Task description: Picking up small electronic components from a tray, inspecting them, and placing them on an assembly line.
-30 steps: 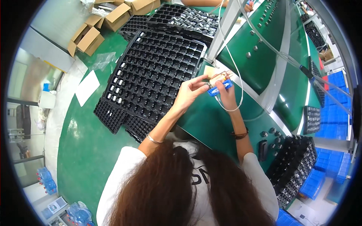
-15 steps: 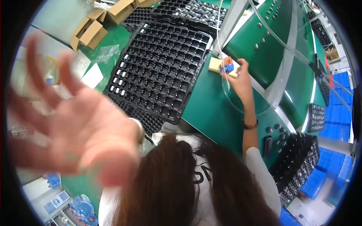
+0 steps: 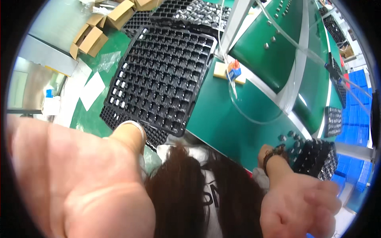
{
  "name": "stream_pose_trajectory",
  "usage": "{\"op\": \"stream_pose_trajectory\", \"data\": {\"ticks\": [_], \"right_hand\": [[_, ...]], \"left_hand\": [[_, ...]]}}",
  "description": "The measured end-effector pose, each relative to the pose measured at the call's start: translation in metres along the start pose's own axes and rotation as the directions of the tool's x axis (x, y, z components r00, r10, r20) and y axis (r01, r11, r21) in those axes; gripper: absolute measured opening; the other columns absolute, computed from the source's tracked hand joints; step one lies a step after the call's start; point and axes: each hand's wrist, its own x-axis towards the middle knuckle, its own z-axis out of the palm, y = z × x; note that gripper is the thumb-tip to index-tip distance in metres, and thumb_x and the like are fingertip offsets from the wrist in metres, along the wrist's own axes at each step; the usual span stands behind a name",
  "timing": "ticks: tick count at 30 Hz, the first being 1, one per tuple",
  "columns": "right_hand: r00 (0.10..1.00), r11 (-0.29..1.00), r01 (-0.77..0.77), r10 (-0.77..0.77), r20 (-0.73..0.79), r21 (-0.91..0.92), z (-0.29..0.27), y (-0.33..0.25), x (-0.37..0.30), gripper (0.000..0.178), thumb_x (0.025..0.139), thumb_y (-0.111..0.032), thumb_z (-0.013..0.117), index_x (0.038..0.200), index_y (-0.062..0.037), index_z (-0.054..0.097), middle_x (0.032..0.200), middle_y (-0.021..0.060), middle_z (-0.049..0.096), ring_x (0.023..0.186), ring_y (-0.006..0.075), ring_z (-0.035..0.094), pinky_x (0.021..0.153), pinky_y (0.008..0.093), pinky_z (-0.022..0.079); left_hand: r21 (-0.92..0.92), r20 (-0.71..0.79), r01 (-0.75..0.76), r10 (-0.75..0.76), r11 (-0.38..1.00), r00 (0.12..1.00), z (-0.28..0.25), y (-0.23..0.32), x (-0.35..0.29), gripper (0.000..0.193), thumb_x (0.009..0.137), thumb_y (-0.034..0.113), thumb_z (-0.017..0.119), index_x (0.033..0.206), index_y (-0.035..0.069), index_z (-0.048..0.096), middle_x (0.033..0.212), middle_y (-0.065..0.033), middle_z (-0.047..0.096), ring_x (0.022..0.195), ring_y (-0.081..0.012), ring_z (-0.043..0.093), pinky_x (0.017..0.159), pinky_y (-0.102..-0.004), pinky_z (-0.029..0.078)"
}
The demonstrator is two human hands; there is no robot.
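My left hand (image 3: 75, 174) fills the lower left, close to the view. Its bare palm faces up with nothing on it, and the fingers run out past the dark rim. At the lower right my right hand (image 3: 299, 206) is raised, its fingers curled in; whatever they may hold is hidden. Between the arms and the bench lies a large black tray (image 3: 158, 75) of small pockets, with several shiny metal pieces in its left columns. A small blue bottle with a red-orange top (image 3: 234, 71) stands on a yellow sponge block (image 3: 219, 70) on the green bench (image 3: 214, 107).
A clear thin hose (image 3: 246, 117) loops over the bench. Loose metal parts (image 3: 291, 137) lie beside a stacked black tray (image 3: 317, 156) at right. Beyond a metal post (image 3: 236, 29) runs a green belt (image 3: 258, 55). Cardboard boxes (image 3: 93, 39) stand at far left; blue crates (image 3: 357, 119) at far right.
My right hand has left the bottle and come back toward me at the lower right. My left hand has dropped lower and nearer, its spread fingers now mostly out of view.
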Motion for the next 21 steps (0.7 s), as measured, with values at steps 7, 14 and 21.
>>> {"op": "stream_pose_trajectory", "data": {"ticks": [7,14,21], "right_hand": [[0.887,0.995,-0.044,0.080,-0.454,0.090,0.012,0.014,-0.030,0.035,0.085,-0.023,0.046,0.107,0.0021,0.038,0.091,0.0221,0.050,0.056,0.0272,0.047,0.044,0.0347,0.036],[0.726,0.704,-0.670,0.687,0.012,0.237,0.075,0.042,-0.066,0.017,0.079,0.006,0.048,0.092,0.0039,0.059,0.085,0.0125,0.059,0.071,0.0195,0.053,0.059,0.0251,0.041],[0.478,0.414,-0.878,0.743,0.469,0.239,0.134,0.070,-0.149,0.024,0.081,0.008,0.046,0.098,-0.0036,0.057,0.086,0.0018,0.059,0.071,0.0057,0.051,0.059,0.0192,0.036]], "left_hand": [[0.042,-0.009,0.028,-0.027,0.999,1.000,-0.038,-0.022,0.014,0.015,0.091,0.013,0.049,0.088,0.001,0.057,0.094,-0.0117,0.061,0.090,-0.0203,0.058,0.081,-0.0261,0.046],[0.455,-0.013,0.340,-0.375,0.823,0.927,-0.078,-0.136,-0.025,0.015,0.089,0.010,0.054,0.096,0.000,0.062,0.093,-0.0102,0.063,0.089,-0.0195,0.060,0.084,-0.0275,0.046],[0.892,0.284,0.108,-0.730,0.439,0.622,-0.167,-0.252,-0.140,0.029,0.076,0.021,0.064,0.100,0.006,0.064,0.101,-0.0141,0.063,0.097,-0.0310,0.057,0.087,-0.0385,0.044]]}}
